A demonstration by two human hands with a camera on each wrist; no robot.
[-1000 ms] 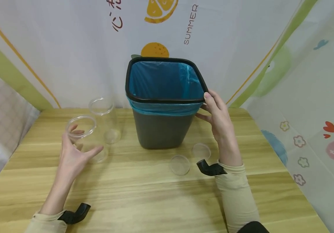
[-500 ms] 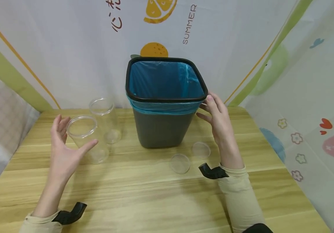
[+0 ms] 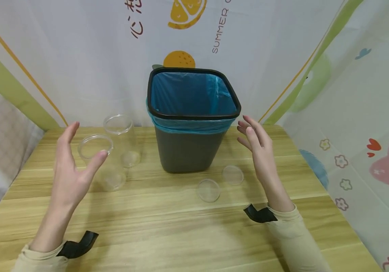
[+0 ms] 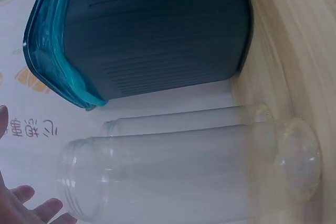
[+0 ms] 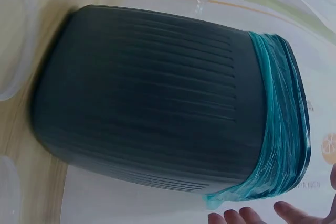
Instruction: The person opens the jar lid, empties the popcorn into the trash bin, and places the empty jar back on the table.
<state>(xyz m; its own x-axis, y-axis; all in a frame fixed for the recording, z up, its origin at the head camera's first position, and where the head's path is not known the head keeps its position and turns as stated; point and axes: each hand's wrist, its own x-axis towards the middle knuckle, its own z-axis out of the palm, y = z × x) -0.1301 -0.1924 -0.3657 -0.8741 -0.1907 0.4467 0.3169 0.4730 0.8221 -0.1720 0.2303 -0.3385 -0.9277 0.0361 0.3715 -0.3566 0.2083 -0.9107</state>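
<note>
A dark grey trash bin [image 3: 189,153] stands upright at the back of the table, its blue liner [image 3: 191,126] folded over the outside under a black rim. My right hand [image 3: 262,155] is just right of the bin, fingers relaxed and apart from it. To the left, two clear plastic jars without lids stand upright, the nearer jar [image 3: 113,175] partly in front of the farther jar [image 3: 130,145]. Beside the nearer jar, my left hand [image 3: 69,175] holds nothing, thumb and fingers spread wide. In the left wrist view some fingertips [image 4: 47,208] show by the jar's mouth.
Two clear round lids, a nearer lid [image 3: 208,190] and a farther lid [image 3: 232,175], lie flat on the wooden table [image 3: 167,234] in front of the bin. A printed white curtain [image 3: 272,49] hangs behind and along the sides.
My left hand has let go of the nearer jar and drawn away to the left. My right hand has come off the bin's rim and moved right. Bin, jars and lids stay put.
</note>
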